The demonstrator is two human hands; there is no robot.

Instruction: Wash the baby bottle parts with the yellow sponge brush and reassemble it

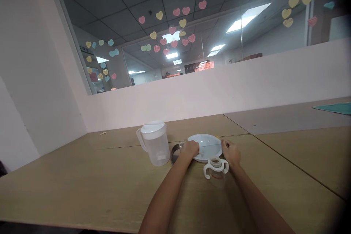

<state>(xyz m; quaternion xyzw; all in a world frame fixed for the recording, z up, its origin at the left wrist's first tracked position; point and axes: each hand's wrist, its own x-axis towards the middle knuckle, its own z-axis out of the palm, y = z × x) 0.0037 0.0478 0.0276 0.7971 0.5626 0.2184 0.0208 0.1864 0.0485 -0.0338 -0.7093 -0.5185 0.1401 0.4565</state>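
Note:
A pale blue plate (204, 142) lies on the wooden table (109, 182) in front of me. My left hand (189, 149) is closed at the plate's left rim. My right hand (231, 152) is closed at its right rim. A thin straight thing, perhaps a stick or straw (211, 145), runs across the plate between my two hands; I cannot name it. A clear baby bottle with white handles (215, 170) stands open just in front of the plate, between my wrists. A dark round lid-like object (174, 153) lies left of my left hand.
A clear plastic pitcher with a white lid (154, 142) stands left of the plate. A teal cloth (336, 108) lies at the far right on the table. A low pink wall (219, 87) with a window behind it borders the table's far side.

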